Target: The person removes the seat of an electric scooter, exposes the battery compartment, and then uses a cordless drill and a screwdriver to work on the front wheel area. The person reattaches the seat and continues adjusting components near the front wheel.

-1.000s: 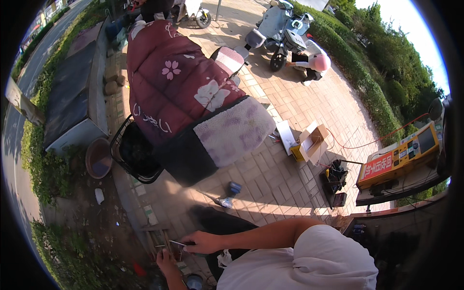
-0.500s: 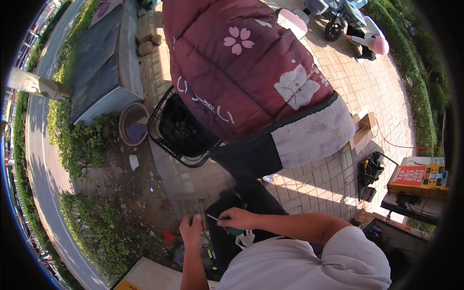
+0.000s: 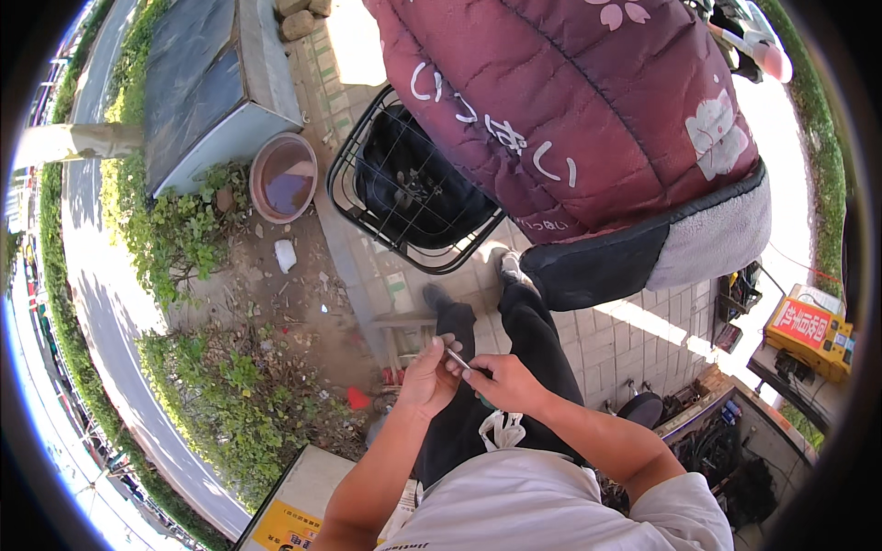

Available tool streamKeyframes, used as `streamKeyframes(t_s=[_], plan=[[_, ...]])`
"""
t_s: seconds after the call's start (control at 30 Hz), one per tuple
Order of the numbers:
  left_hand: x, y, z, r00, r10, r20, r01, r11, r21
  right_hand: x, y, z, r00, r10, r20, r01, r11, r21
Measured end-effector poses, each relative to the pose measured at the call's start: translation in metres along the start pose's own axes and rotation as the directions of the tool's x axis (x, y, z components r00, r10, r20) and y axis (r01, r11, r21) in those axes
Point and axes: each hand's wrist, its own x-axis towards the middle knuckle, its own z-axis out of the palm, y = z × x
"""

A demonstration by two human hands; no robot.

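Observation:
My right hand (image 3: 513,383) is closed round a screwdriver (image 3: 457,359) whose thin metal shaft points up and left; a bit of green handle shows beneath the fingers. At the shaft's tip, my left hand (image 3: 430,375) has its thumb and fingers pinched together, and whatever lies between them is too small to make out. Both hands meet in front of my dark trousers. Beyond them stands a vehicle with a black wire basket (image 3: 423,241) and a maroon quilted cover (image 3: 588,129) with flower and cat prints.
A round tub (image 3: 258,184) stands beside a metal box (image 3: 207,156) at the left. Bushes (image 3: 216,404) grow on the soil nearby. To the right are a yellow device (image 3: 808,338) and a bin of dark parts (image 3: 712,450). A pale box (image 3: 299,496) sits at lower left.
My hands have come together, the screwdriver's tip now at my left fingers. My view has shifted, so the quilted cover sits further right and my feet show.

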Motion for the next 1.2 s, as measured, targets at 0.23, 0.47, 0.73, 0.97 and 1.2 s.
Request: streamKeyframes(t_s=[0.23,0.47,0.73,0.97,1.2], plan=[[-0.004,0.023,-0.01,0.998,-0.058,-0.009,0.058,0.998,0.008,0.016,-0.004,0.02,0.999,0.05,0.012,-0.05,0.998,0.047],[0.02,0.005,-0.042,0.999,0.0,-0.034,-0.004,0.994,-0.111,0.051,0.018,0.011,0.994,0.025,0.107,-0.004,0.981,-0.192],[0.1,-0.037,-0.093,0.999,0.033,-0.014,-0.036,0.957,-0.289,0.119,0.079,-0.003,0.968,0.177,0.176,-0.147,0.975,-0.169],[0.182,-0.05,-0.134,0.989,-0.051,-0.142,0.006,0.954,-0.298,0.186,0.156,0.006,0.997,0.073,-0.013,-0.073,0.934,-0.349],[0.285,-0.069,-0.215,0.999,0.039,0.019,-0.039,0.999,-0.025,0.267,0.224,-0.012,0.999,0.025,0.041,-0.02,0.991,-0.134]])
